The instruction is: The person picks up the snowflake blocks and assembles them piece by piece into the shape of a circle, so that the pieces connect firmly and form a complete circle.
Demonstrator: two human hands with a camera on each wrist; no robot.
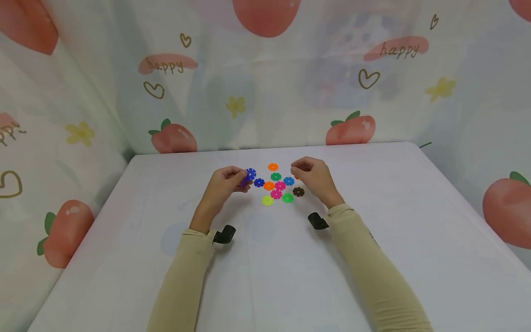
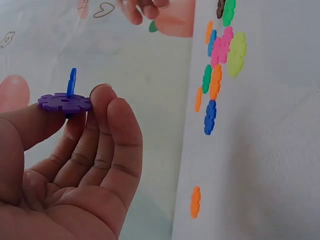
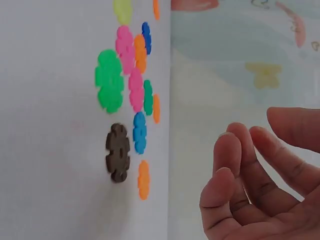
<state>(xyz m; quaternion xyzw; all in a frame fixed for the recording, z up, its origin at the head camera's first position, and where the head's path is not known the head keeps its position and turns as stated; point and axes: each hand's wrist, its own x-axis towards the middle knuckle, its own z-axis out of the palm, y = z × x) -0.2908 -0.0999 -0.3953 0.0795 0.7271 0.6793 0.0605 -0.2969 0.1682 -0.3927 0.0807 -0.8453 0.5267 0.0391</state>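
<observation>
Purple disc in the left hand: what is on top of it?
A blue disc stands on edge on the purple disc, slotted into it, pinched by the left hand. Whatever is under the purple disc is hidden by the fingers.

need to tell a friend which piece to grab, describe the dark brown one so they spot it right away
On the white table, find the cluster of flat plastic snowflake discs between the two hands. The dark brown notched disc lies at the cluster's right edge, nearest the right hand. It is the only dark piece; its neighbours are bright green, pink and blue.

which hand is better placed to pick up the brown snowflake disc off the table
Probably the right hand: it hovers empty beside the brown disc, while the left hand already pinches the joined purple and blue discs.
</observation>
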